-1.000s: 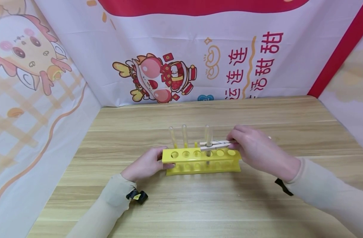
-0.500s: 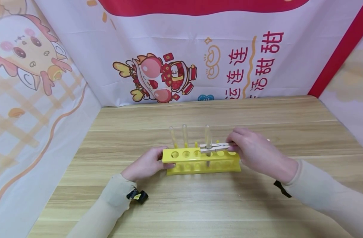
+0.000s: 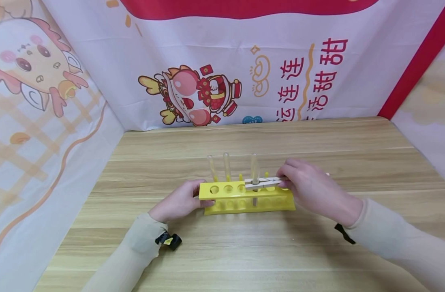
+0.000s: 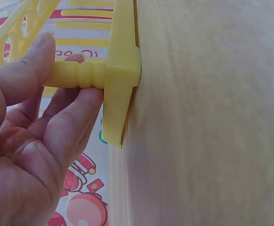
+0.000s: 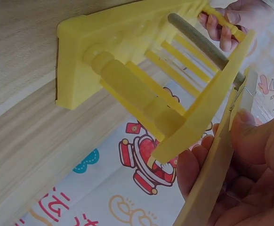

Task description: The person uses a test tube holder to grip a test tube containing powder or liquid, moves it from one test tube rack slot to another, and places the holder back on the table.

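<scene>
Test tube (image 3: pixel 255 171) in wooden clamp (image 3: pixel 266 184)
Right hand (image 3: pixel 313 186), nearer, pinches the clamp; left of it, the tube stands up through the yellow test tube rack (image 3: pixel 229 196). Left hand (image 3: pixel 180 199) holds the rack's end post (image 4: pixel 78 74).

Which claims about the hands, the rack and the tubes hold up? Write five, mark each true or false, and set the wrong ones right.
1. The left hand grips an end post of the yellow rack. True.
2. The right hand holds a metal spoon. False: it holds a wooden clamp.
3. The clamped tube passes through the rack's upper shelf. True.
4. The rack lies tipped over on its side. False: it stands upright on the table.
5. Two clear tubes rise behind the upper shelf, nearer the left hand than the right. True.
</scene>
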`<state>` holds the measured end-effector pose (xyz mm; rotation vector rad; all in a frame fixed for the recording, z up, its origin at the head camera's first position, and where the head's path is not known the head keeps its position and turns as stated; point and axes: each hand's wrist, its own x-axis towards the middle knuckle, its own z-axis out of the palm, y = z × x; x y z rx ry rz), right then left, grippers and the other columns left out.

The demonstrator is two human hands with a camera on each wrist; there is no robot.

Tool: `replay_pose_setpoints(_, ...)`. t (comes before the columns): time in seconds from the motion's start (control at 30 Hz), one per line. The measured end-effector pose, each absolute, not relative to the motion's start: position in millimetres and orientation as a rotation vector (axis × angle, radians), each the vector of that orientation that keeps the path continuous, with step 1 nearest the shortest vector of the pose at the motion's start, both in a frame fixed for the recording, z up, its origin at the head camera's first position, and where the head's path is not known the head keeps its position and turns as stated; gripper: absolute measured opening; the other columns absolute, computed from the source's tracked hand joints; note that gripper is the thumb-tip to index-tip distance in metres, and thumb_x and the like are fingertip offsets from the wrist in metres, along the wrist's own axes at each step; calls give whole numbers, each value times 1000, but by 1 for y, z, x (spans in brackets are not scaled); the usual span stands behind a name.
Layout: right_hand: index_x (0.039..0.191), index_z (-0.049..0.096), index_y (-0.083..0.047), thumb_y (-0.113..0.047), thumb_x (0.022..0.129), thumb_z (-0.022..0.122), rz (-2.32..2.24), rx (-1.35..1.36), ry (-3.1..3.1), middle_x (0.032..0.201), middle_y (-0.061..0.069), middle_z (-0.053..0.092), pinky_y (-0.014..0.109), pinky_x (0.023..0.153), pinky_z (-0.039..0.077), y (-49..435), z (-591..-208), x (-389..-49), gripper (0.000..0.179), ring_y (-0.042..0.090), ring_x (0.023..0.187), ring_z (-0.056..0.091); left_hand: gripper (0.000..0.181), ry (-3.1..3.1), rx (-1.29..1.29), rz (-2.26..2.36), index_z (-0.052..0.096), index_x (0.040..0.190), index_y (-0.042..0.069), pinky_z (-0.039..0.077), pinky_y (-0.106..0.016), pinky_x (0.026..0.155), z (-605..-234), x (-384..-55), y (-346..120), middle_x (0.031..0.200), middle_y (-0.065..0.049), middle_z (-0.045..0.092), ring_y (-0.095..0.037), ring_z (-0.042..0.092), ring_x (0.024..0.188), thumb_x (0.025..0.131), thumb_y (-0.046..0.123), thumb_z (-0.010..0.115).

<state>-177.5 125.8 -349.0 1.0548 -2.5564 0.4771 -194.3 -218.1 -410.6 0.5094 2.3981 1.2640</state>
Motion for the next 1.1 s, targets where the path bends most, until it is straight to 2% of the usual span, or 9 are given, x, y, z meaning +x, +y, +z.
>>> replay_pose_setpoints(1.1,90,70,-4,-5,80,83,426,988,-2529,85,2,64,36,67,55,123,-361,-176,16,18,77,59,28,2390,497,1268,66,115,20,47,-41,94,-410,-194,-218,116,8,67,-15,61,105,90,15,74)
